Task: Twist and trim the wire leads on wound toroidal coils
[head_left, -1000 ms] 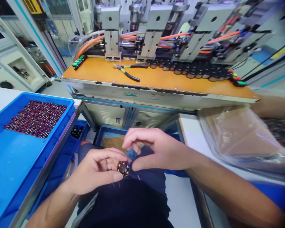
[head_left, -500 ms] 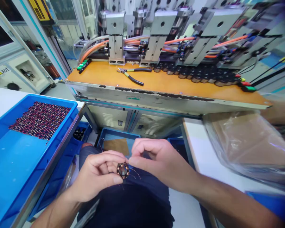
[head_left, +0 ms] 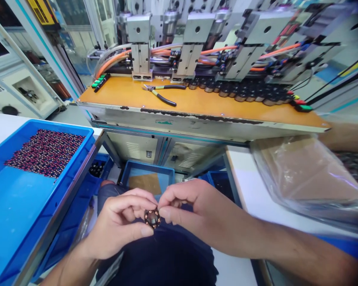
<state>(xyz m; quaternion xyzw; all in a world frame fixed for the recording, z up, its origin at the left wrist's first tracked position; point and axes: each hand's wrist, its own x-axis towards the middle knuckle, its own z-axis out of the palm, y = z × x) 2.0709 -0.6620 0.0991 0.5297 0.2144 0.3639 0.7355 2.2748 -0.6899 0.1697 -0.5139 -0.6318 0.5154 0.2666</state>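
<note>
A small round black part with copper windings (head_left: pixel 152 219) is held over the lap, its ring facing up. My left hand (head_left: pixel 122 220) grips it between thumb and fingers from the left. My right hand (head_left: pixel 193 214) is at its upper right edge, thumb and index finger pinched together; what lies between those fingertips is too small to make out. Pliers with black and yellow handles (head_left: pixel 164 94) lie on the orange bench top (head_left: pixel 119 93). Beside them stands a row of dark cylindrical parts (head_left: pixel 240 93).
A blue tray (head_left: pixel 24 206) with many small parts is at left. Machine units (head_left: pixel 140 55) with orange hoses stand behind the bench. Bagged cardboard (head_left: pixel 304 171) lies on the right table (head_left: pixel 244 171). A blue bin (head_left: pixel 167 171) sits below, and a person's blurred arm (head_left: pixel 343 135) shows at far right.
My right hand has closed its thumb and index finger more tightly beside the round part. The part is slightly lower and turned a little. The view has shifted slightly.
</note>
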